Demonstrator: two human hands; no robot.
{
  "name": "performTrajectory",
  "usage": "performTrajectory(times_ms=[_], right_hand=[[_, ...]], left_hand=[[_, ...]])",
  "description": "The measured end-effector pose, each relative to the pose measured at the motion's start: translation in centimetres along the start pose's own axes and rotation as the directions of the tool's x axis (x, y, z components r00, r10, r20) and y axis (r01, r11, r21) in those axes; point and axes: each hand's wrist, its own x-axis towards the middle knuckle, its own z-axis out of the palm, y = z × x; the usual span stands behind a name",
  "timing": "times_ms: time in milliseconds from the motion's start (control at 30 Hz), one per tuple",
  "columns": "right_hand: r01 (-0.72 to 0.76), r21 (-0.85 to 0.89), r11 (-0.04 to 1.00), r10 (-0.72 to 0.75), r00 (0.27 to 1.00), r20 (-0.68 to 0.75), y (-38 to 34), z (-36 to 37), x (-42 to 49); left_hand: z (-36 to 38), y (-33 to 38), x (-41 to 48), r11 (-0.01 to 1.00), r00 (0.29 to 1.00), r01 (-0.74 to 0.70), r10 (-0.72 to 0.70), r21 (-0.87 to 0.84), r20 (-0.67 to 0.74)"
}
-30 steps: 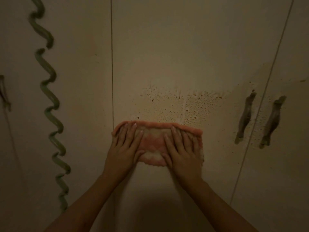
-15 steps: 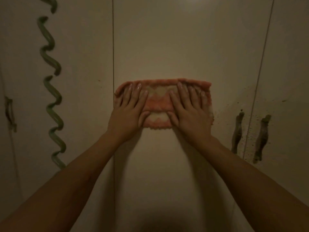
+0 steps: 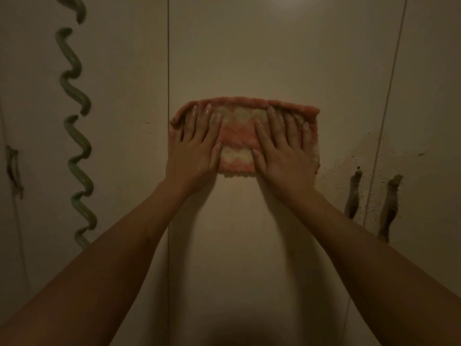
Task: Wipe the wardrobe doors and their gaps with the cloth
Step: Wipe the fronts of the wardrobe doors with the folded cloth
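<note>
A folded pink and cream cloth (image 3: pixel 238 142) lies flat against the middle wardrobe door (image 3: pixel 274 58). My left hand (image 3: pixel 193 148) presses its left end with straight fingers, right beside the vertical gap (image 3: pixel 168 71). My right hand (image 3: pixel 284 152) presses the cloth's right half the same way, fingers spread and pointing up. Dark specks (image 3: pixel 339 168) dot the door to the right of the cloth, near the second gap (image 3: pixel 385 108).
Two dark door handles (image 3: pixel 352 196) (image 3: pixel 390 206) flank the right gap. A green wavy decoration (image 3: pixel 77 136) runs down the left door, and another handle (image 3: pixel 13 168) sits at the far left. The light is dim.
Both hands have pushed the cloth up the middle door, over the patch of specks that showed above it a second ago. The specks there are gone.
</note>
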Motion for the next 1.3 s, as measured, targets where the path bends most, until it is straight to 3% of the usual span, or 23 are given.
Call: performTrajectory(times_ms=[833, 1033, 1300], right_hand=[[0.067, 0.028, 0.997, -0.072, 0.969, 0.237, -3.2, 4.0, -22.5], [0.073, 0.017, 0.997, -0.075, 0.974, 0.212, -2.2, 3.3, -20.5], [-0.016, 0.008, 1.000, 0.015, 0.992, 0.127, 1.0, 1.2, -10.7]], left_hand=[[6.5, 6.0, -22.0, 1.000, 0.961, -0.017, 0.023, -0.022, 0.275], [5.5, 5.9, -20.0, 0.999, 0.959, -0.013, 0.027, -0.053, 0.283], [2.8, 6.0, -9.2, 0.999, 0.994, -0.006, 0.010, -0.043, 0.107]])
